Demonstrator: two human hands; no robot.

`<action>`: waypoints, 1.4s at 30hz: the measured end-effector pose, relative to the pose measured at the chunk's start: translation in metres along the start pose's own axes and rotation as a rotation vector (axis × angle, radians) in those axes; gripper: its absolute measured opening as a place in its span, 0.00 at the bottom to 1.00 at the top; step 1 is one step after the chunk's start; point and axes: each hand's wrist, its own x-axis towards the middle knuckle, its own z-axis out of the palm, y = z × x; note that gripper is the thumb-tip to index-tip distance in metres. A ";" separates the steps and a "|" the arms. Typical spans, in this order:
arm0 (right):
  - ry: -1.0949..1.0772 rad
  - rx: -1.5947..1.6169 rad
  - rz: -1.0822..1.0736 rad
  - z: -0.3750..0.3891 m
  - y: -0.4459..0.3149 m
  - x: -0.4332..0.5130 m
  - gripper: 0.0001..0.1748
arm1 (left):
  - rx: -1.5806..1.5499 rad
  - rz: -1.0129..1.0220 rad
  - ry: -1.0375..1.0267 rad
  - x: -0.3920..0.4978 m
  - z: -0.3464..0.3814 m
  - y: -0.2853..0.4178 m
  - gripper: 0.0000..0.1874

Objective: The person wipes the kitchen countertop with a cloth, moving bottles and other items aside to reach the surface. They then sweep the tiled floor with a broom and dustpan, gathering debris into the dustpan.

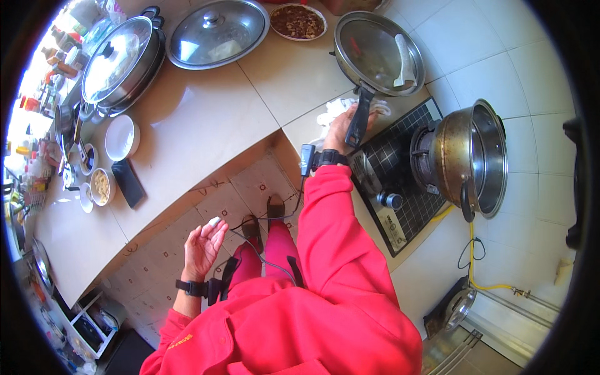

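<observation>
My right hand (343, 127) reaches in to the counter beside the gas stove (412, 183) and rests on a crumpled white cloth (338, 108). The black handle (360, 117) of a frying pan crosses in front of that hand and hides part of its fingers. A glass lid (370, 51) covers the pan, and a pale, long-handled utensil (404, 61) lies on top. Over the floor to the left, my left hand (205, 248) hangs palm up with nothing in it; one fingertip carries a white wrapping.
A large steel pot (452, 159) sits on the burner. Along the counter (220, 108) stand a lidded steel pan (119, 61), an oval metal lid (218, 33), a dish of brown food (298, 21), a white bowl (123, 137) and a dark phone-like slab (128, 183). A yellow hose (472, 253) runs below the stove.
</observation>
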 end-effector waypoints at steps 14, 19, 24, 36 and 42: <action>-0.410 -0.728 -0.085 0.029 -0.002 0.025 0.29 | -0.060 -0.053 -0.015 0.023 -0.017 0.000 0.26; -0.644 -0.985 -0.048 0.005 -0.006 -0.004 0.24 | -0.071 -0.087 -0.024 0.034 -0.007 0.005 0.26; -0.154 -0.915 -0.237 -0.006 0.015 0.042 0.21 | -0.039 -0.121 -0.106 0.042 0.003 0.008 0.26; -0.221 -1.328 -0.159 0.007 0.072 0.107 0.34 | -0.012 -0.106 0.034 0.031 -0.017 0.002 0.26; -0.817 -1.059 -0.432 -0.005 0.141 0.184 0.11 | -0.034 -0.097 0.020 0.039 -0.004 -0.003 0.27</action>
